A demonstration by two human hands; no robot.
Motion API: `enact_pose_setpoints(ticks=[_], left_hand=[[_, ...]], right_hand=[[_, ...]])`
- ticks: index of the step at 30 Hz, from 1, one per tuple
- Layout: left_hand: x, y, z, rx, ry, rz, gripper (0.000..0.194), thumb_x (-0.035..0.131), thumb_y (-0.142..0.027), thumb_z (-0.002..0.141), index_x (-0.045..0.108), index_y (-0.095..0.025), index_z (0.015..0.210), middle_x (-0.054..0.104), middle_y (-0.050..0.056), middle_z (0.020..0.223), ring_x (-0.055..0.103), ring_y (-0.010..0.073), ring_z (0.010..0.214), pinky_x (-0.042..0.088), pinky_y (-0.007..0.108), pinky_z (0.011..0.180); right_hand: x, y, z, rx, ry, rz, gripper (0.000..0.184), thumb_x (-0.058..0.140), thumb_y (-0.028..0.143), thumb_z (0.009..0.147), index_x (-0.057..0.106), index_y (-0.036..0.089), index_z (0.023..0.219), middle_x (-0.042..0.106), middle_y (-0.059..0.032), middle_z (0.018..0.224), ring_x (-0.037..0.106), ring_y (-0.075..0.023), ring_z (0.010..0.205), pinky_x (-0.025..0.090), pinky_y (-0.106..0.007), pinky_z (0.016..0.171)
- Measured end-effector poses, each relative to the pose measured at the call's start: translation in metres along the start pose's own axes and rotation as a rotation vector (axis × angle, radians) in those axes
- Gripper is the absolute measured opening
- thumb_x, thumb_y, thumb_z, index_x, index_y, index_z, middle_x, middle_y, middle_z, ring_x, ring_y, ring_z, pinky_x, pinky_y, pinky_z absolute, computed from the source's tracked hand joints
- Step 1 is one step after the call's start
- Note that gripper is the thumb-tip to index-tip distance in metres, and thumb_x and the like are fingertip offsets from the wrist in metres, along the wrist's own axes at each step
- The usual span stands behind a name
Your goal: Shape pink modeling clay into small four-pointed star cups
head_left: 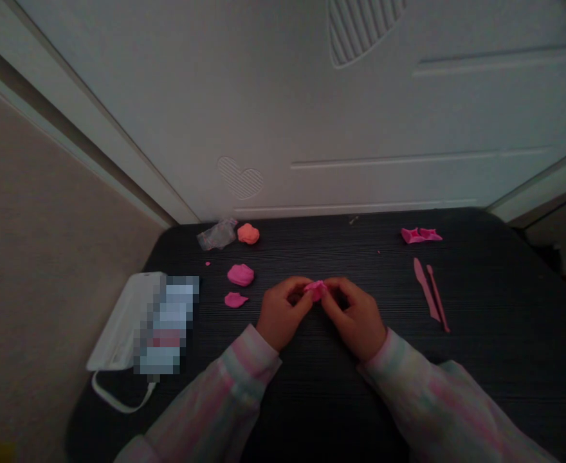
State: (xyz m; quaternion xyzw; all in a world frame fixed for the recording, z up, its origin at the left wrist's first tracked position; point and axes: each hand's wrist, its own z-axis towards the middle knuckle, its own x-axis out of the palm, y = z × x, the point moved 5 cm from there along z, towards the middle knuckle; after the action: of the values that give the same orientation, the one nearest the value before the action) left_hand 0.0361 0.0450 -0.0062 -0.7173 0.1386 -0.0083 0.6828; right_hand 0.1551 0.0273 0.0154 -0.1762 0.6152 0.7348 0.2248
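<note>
Between the fingertips of both hands is a small piece of pink modelling clay (316,291), held just above the dark table. My left hand (283,310) pinches its left side, and my right hand (355,315) pinches its right side. The fingers partly cover the piece. Left of my left hand lie a rounded pink clay lump (241,275) and a flatter pink clay piece (235,299). Behind them sits an orange clay lump (248,234). A pink plastic knife (426,289) and a thin pink stick tool (438,299) lie to the right of my right hand.
A crumpled clear plastic wrapper (218,235) lies beside the orange lump. Pink shaped pieces (421,236) rest at the back right. On the left are a white case (126,325), a pixelated screen (170,325) and a white cable (119,404). A white panel (283,116) borders the table's back edge.
</note>
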Motion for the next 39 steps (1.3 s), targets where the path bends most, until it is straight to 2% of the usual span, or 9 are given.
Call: enact_pose_setpoints(ticks=[3,9,12,15,18,22,27,39], left_hand=[[-0.0007,0.0019,0.0019,-0.003,-0.005,-0.024,0.014,0.054,-0.026,0.072,0.059,-0.015,0.078,0.063,0.003,0.075,0.058,0.012,0.07,0.046,0.022,0.066],[-0.0001,-0.0001,0.0017,-0.056,0.005,-0.089,0.012,0.055,-0.026,0.07,0.054,-0.014,0.072,0.058,-0.001,0.06,0.053,0.0076,0.052,0.042,0.018,0.049],[0.0017,-0.0002,-0.0002,-0.071,0.041,-0.086,0.015,0.054,-0.026,0.07,0.052,-0.014,0.078,0.057,-0.003,0.056,0.052,0.0071,0.047,0.042,0.018,0.047],[0.0019,-0.0005,-0.0015,-0.041,0.053,-0.055,0.024,0.056,-0.026,0.07,0.051,-0.015,0.09,0.062,0.0,0.065,0.056,0.0091,0.053,0.044,0.019,0.05],[-0.001,-0.0011,-0.0008,-0.001,0.006,0.013,0.021,0.055,-0.029,0.07,0.057,-0.015,0.085,0.064,0.003,0.075,0.06,0.0119,0.063,0.046,0.02,0.054],[-0.0045,-0.0022,0.001,-0.003,-0.04,0.086,0.017,0.056,-0.03,0.07,0.062,-0.015,0.075,0.064,0.002,0.068,0.059,0.0119,0.061,0.046,0.021,0.056],[-0.005,-0.0033,0.0014,-0.019,-0.063,-0.014,0.015,0.056,-0.029,0.07,0.06,-0.014,0.072,0.062,0.001,0.063,0.057,0.0104,0.058,0.046,0.021,0.056],[-0.002,0.0015,0.0,-0.029,-0.05,0.024,0.017,0.053,-0.028,0.072,0.058,-0.015,0.081,0.063,0.001,0.071,0.057,0.0106,0.061,0.046,0.021,0.058]], right_hand=[[-0.0005,0.0025,-0.0008,-0.04,-0.003,-0.001,0.009,0.049,0.022,0.075,0.056,0.017,0.077,0.059,-0.0012,0.067,0.053,-0.0109,0.059,0.042,-0.022,0.056],[-0.0001,0.0015,-0.001,-0.005,-0.001,0.029,0.011,0.049,0.024,0.075,0.055,0.016,0.082,0.059,-0.0016,0.07,0.053,-0.0112,0.062,0.042,-0.023,0.059],[0.0013,-0.0004,-0.0006,0.021,0.035,0.027,0.011,0.048,0.026,0.076,0.055,0.017,0.078,0.06,-0.0013,0.069,0.054,-0.0114,0.063,0.042,-0.023,0.06],[0.0017,-0.0027,-0.0002,0.041,0.054,0.028,0.013,0.048,0.027,0.077,0.055,0.017,0.076,0.06,-0.0013,0.068,0.054,-0.0115,0.064,0.041,-0.023,0.06],[0.002,-0.0048,0.0001,0.043,0.061,0.012,0.013,0.048,0.028,0.076,0.054,0.017,0.074,0.06,-0.0009,0.067,0.054,-0.012,0.063,0.041,-0.024,0.06],[0.0012,-0.0051,0.0002,0.019,0.043,-0.048,0.012,0.048,0.028,0.076,0.055,0.018,0.074,0.061,-0.0016,0.071,0.054,-0.0141,0.068,0.04,-0.028,0.064],[0.0013,-0.0022,-0.0001,-0.018,0.046,-0.074,0.013,0.049,0.029,0.076,0.056,0.019,0.08,0.062,-0.0017,0.073,0.056,-0.0151,0.071,0.04,-0.03,0.069],[0.0004,-0.0024,0.0009,0.003,0.023,-0.103,0.011,0.049,0.028,0.075,0.056,0.019,0.074,0.062,-0.0021,0.071,0.055,-0.0153,0.069,0.04,-0.029,0.066]])
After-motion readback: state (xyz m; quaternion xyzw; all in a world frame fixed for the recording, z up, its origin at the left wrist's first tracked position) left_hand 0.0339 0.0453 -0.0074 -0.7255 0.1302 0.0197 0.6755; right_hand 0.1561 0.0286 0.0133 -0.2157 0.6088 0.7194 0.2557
